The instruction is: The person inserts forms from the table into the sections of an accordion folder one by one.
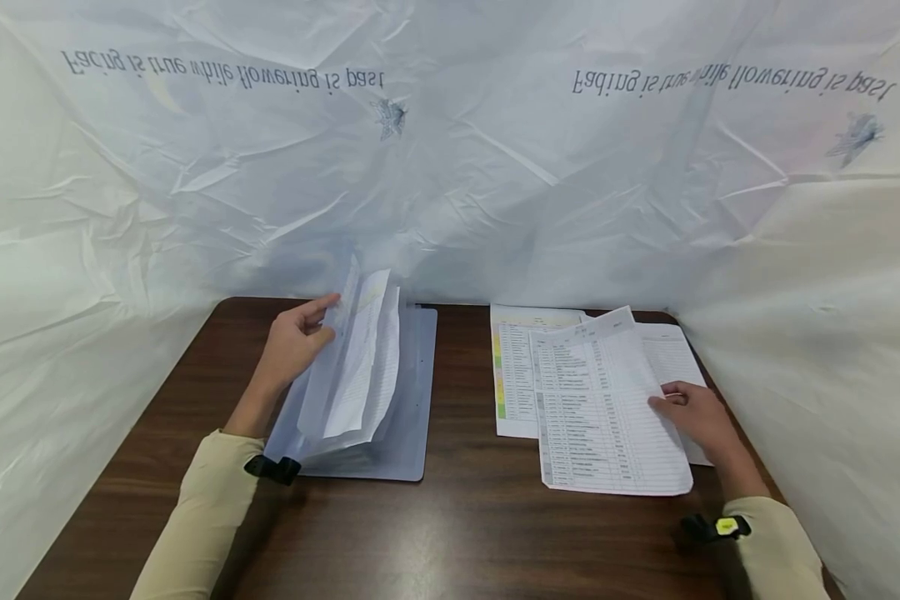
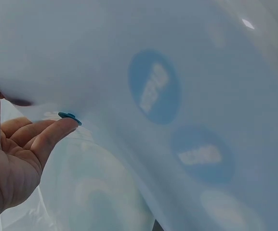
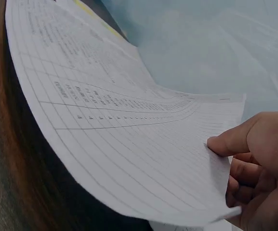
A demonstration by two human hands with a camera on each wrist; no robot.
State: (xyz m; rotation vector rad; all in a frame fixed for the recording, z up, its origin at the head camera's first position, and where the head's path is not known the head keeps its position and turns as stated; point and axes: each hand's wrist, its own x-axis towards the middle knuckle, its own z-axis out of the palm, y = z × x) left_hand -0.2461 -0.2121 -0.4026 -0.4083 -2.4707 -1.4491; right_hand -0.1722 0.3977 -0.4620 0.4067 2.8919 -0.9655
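Observation:
On the left of the table, a translucent plastic document folder [image 1: 422, 367] stands partly open, with several printed papers [image 1: 360, 367] tilted up inside. My left hand [image 1: 288, 346] grips its raised cover near the upper left edge. The left wrist view shows a teal snap button [image 2: 70, 118] at the fingertips and pale plastic filling most of the frame. To the right, my right hand [image 1: 697, 417] pinches the right edge of a printed list sheet [image 1: 607, 417], thumb on top. In the right wrist view that sheet bows upward toward the fingers.
Beneath the held sheet lie a list with coloured margin marks [image 1: 516, 375] and another white sheet [image 1: 675, 354]. The brown wooden table [image 1: 360, 533] ends at a white plastic curtain [image 1: 457, 183] behind and on both sides.

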